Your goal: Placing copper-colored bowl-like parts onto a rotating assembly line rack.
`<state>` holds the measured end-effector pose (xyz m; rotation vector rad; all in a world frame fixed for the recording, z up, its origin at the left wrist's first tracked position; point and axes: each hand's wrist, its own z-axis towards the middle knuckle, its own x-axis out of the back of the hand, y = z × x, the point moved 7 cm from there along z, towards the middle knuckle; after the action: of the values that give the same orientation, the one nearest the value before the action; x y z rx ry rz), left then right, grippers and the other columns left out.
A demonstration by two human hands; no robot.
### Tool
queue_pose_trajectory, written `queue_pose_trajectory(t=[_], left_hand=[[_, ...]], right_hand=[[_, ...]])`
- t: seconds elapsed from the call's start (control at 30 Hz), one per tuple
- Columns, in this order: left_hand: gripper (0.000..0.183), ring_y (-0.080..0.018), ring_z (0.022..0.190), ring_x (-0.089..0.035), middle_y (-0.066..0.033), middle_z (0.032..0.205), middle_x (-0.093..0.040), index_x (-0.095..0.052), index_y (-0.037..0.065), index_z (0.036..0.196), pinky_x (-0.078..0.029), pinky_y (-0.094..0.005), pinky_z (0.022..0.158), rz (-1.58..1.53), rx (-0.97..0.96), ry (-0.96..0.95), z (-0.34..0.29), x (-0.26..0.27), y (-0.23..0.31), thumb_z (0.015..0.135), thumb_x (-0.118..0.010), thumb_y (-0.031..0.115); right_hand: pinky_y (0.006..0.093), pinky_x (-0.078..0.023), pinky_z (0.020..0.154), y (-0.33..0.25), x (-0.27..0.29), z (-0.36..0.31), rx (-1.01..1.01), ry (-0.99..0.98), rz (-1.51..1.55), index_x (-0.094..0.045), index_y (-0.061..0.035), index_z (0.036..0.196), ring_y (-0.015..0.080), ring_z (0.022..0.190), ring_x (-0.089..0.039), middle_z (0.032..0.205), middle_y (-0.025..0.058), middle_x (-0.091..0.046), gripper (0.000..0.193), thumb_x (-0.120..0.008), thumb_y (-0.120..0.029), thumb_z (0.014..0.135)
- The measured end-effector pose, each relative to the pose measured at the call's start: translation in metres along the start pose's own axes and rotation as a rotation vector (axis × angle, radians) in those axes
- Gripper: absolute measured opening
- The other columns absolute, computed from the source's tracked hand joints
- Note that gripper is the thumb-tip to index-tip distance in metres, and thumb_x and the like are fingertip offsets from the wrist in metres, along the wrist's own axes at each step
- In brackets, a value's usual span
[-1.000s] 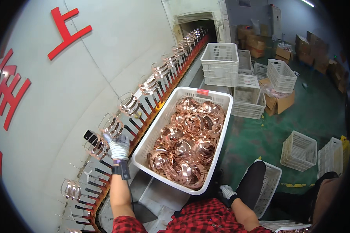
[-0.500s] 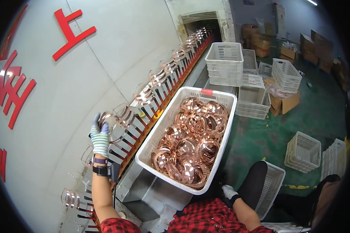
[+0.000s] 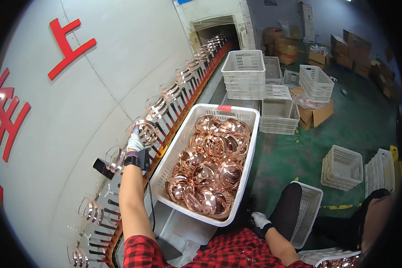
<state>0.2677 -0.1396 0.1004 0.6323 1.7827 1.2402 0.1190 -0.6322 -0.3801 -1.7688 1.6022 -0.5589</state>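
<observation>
My left hand, in a striped glove with a black band at the wrist, is closed on a shiny copper-coloured hoop at the row of upright dark-handled holders along the wall. Its fingertips are partly hidden behind the metal. Similar banded hoops hang on the holders farther up the row, and more sit nearer me. To the right stands a white plastic crate heaped with loose copper hoops. My right hand, in a white glove, rests low beside my leg, fingers loosely extended and nothing visible in them.
The holder row runs into a dark tunnel opening. Stacked white crates and an open cardboard box stand at the back right. Another crate is beside my leg. A black flat rectangular object shows near the holders.
My left hand has moved forward and right, bringing the hoop from in front of the row to the holders. The view has shifted slightly. My right hand stays low by my leg.
</observation>
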Motion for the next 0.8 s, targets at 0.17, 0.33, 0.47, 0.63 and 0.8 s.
queue_pose_trajectory(t=[0.17, 0.33, 0.47, 0.63, 0.8], left_hand=[[0.037, -0.0235, 0.076, -0.058, -0.0098, 0.092, -0.058, -0.051, 0.004, 0.105, -0.051, -0.0372, 0.066, -0.014, -0.065, 0.143, 0.007, 0.129, 0.031, 0.071, -0.063, 0.011], [0.053, -0.0216, 0.089, -0.054, -0.0179, 0.104, -0.051, -0.033, -0.003, 0.121, -0.047, -0.0297, 0.074, 0.567, -0.578, 0.478, -0.06, 0.126, 0.076, 0.073, -0.055, 0.0], [0.054, -0.0181, 0.095, -0.05, -0.0156, 0.109, -0.048, -0.031, -0.001, 0.124, -0.042, -0.0267, 0.082, 0.7, -0.917, 0.321, -0.125, 0.011, 0.097, 0.073, -0.051, -0.004], [0.033, -0.0165, 0.08, -0.055, -0.0073, 0.09, -0.057, -0.048, 0.001, 0.105, -0.048, -0.0258, 0.067, 0.36, -0.71, 0.066, -0.05, -0.02, 0.06, 0.073, -0.05, -0.004], [0.027, -0.0245, 0.068, -0.058, -0.013, 0.081, -0.058, -0.044, 0.001, 0.105, -0.051, -0.0329, 0.055, 0.108, -0.647, 0.114, 0.08, 0.026, 0.038, 0.086, -0.037, 0.019]], right_hand=[[0.0325, -0.044, 0.055, -0.009, -0.027, -0.003, -0.004, -0.085, -0.118, -0.055, -0.0058, 0.104, 0.0189, 0.066, -0.055, 0.081, 0.0064, -0.057, 0.028, -0.049, -0.02, 0.081], [0.0324, -0.042, 0.051, -0.001, -0.028, 0.005, -0.003, -0.111, -0.212, -0.057, -0.0057, 0.097, 0.0186, 0.061, -0.053, 0.074, 0.0065, -0.056, 0.024, -0.048, -0.021, 0.081], [0.0328, -0.041, 0.05, -0.034, -0.031, -0.015, 0.283, -0.146, -0.518, -0.057, -0.0053, 0.091, 0.0187, 0.057, -0.05, 0.068, 0.0059, -0.055, 0.021, -0.048, -0.022, 0.08], [0.0322, -0.044, 0.055, -0.011, -0.019, -0.004, 0.048, -0.057, -0.222, -0.057, -0.0044, 0.096, 0.0187, 0.063, -0.054, 0.076, 0.0075, -0.057, 0.024, -0.048, -0.02, 0.081], [0.0322, -0.046, 0.06, -0.014, -0.023, -0.008, 0.052, -0.093, -0.175, -0.054, -0.003, 0.105, 0.0191, 0.07, -0.056, 0.085, 0.0088, -0.059, 0.028, -0.046, -0.016, 0.081]])
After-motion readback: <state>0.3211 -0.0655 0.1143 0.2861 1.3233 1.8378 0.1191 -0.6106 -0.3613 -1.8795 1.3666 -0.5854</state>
